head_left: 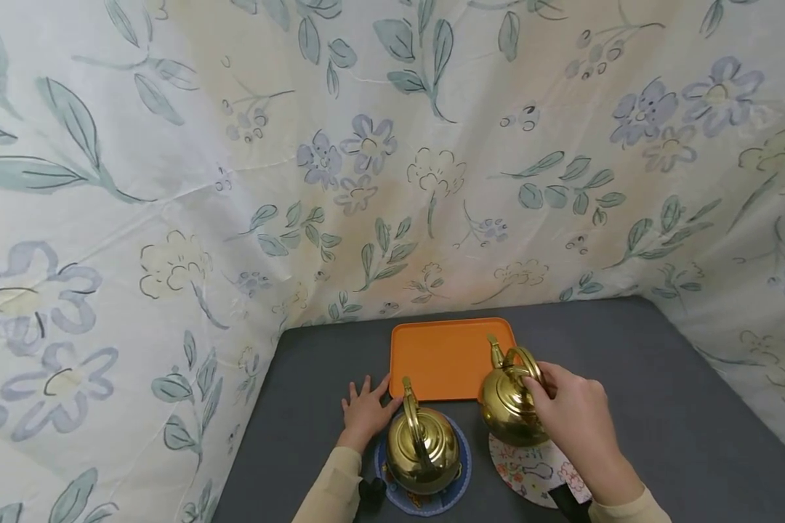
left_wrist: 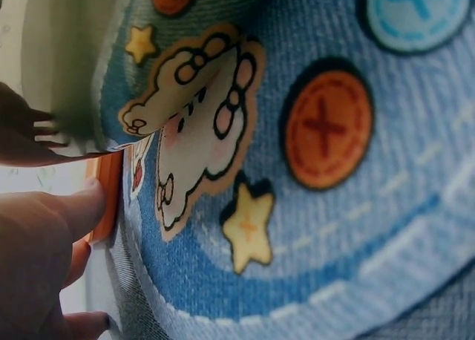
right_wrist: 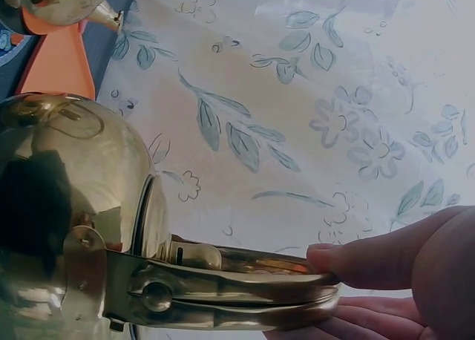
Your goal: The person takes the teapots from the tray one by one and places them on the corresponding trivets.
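My right hand (head_left: 577,412) grips the top handle of a shiny brass kettle (head_left: 505,414), thumb and fingers round it in the right wrist view. This kettle overlaps the near right corner of the orange tray (head_left: 441,356) and the far part of a round floral mat (head_left: 520,473). A second brass kettle (head_left: 419,463) stands on a round blue denim-print mat (head_left: 459,488) to its left, handle up. With fingers spread, my left hand (head_left: 365,412) rests at the tray's near left corner. In the left wrist view its thumb (left_wrist: 93,203) touches the orange rim.
A dark grey tabletop (head_left: 647,378) carries everything. Floral-print cloth (head_left: 379,181) hangs behind the table's far edge and along both sides. Black wrist straps (head_left: 371,492) show at both cuffs. The left kettle's spout points towards the tray.
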The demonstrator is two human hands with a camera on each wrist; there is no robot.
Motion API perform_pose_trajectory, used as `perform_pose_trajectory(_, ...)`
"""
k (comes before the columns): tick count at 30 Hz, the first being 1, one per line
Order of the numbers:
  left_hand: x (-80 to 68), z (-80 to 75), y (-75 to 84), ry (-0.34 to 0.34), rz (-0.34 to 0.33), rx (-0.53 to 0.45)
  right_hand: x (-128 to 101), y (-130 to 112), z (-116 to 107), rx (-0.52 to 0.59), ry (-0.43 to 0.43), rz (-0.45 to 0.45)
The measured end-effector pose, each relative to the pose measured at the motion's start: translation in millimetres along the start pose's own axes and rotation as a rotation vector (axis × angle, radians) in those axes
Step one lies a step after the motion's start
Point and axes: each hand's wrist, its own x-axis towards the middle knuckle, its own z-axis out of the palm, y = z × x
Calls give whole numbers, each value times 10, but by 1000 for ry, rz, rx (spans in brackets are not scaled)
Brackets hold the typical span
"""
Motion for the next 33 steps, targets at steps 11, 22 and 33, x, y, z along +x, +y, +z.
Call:
perform_pose_trajectory(11,25,4,-44,3,-16,30,-135,93,-20,-27,6,23)
perform_pose_trajectory(22,21,50,-45,3,3,5,-280,236,-65,-19,-84,117)
perform_pose_trajectory(33,35,43,-52,9,9,12,-382,336,-60,-48,-121,165)
